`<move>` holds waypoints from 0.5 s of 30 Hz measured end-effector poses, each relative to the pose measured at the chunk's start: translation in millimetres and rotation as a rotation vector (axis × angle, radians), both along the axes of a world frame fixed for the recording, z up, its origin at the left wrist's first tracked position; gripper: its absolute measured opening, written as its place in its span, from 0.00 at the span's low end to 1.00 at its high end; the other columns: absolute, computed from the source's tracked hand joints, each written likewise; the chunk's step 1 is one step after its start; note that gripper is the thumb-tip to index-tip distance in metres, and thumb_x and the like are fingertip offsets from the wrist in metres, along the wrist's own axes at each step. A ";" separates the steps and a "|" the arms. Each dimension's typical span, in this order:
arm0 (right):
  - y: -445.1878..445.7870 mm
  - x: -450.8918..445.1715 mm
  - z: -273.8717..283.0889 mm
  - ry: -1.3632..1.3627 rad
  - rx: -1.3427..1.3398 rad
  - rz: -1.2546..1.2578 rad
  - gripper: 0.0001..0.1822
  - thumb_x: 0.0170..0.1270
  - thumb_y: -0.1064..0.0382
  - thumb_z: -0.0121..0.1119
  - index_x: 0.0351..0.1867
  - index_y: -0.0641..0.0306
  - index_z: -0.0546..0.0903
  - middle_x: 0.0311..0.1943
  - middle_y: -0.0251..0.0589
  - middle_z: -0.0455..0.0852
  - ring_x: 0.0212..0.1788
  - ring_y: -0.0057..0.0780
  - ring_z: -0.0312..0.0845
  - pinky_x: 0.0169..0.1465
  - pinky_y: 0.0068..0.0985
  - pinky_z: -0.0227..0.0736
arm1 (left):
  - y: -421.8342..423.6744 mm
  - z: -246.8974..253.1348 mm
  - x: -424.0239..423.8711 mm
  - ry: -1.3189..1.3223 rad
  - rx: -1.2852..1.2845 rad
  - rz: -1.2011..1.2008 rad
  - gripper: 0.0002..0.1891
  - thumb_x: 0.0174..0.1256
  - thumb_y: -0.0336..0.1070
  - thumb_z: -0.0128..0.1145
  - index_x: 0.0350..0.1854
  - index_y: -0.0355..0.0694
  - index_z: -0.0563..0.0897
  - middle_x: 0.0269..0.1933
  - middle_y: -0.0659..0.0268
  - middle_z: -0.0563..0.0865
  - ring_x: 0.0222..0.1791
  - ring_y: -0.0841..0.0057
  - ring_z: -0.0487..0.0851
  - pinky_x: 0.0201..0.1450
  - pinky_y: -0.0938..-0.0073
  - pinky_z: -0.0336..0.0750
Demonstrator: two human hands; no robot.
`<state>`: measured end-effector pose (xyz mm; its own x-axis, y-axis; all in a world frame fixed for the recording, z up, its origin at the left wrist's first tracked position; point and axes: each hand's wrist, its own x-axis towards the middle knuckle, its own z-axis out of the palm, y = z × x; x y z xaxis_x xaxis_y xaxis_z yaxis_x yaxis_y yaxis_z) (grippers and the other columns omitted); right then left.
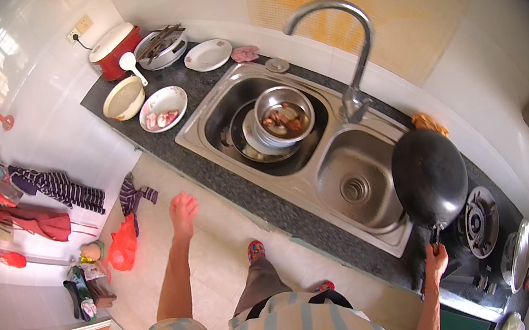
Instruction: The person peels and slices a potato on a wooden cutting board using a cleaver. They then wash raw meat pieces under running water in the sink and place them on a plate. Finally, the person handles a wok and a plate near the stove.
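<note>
A black wok (430, 176) hangs by its handle from my right hand (436, 262), which is closed around the grip; the pan lies over the right end of the steel double sink (298, 180), between the small basin and the gas burner (481, 222). My left hand (184, 207) is held over the floor in front of the counter, fingers partly curled, and no object shows in it. In the large basin a metal bowl (284, 115) with brown pieces in liquid rests on a white bowl (260, 137), inside a dark pan (268, 158).
The arched faucet (364, 38) rises behind the sink. On the counter's left stand a red rice cooker (114, 51), a cream bowl (123, 99), a bowl with raw meat (163, 109) and a plate (208, 55). A glass lid (518, 256) leans beyond the burner. Bags hang at left.
</note>
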<state>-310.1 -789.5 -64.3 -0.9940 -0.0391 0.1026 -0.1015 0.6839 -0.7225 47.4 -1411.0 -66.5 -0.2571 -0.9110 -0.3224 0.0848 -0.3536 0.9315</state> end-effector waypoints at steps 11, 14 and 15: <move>-10.2 12.5 18.8 -0.029 0.582 -0.196 0.22 0.55 0.51 0.64 0.46 0.66 0.79 0.36 0.48 0.76 0.39 0.47 0.73 0.44 0.41 0.68 | -245.6 -0.5 -69.9 -0.004 0.151 0.152 0.27 0.70 0.48 0.52 0.59 0.31 0.65 0.51 0.48 0.76 0.47 0.62 0.81 0.50 0.63 0.80; -36.8 19.6 35.3 -0.060 0.819 -0.310 0.28 0.57 0.54 0.62 0.58 0.63 0.72 0.46 0.53 0.76 0.48 0.49 0.71 0.50 0.44 0.67 | -290.0 -24.0 -63.5 0.110 0.221 0.106 0.20 0.71 0.43 0.51 0.54 0.30 0.69 0.46 0.49 0.79 0.43 0.62 0.83 0.48 0.64 0.82; -52.1 24.1 52.3 -0.025 0.839 -0.350 0.29 0.57 0.56 0.61 0.59 0.63 0.71 0.46 0.53 0.75 0.49 0.49 0.70 0.50 0.44 0.67 | -296.8 -25.2 -68.6 0.107 0.224 0.081 0.20 0.70 0.42 0.51 0.53 0.29 0.69 0.45 0.50 0.80 0.42 0.62 0.83 0.48 0.64 0.82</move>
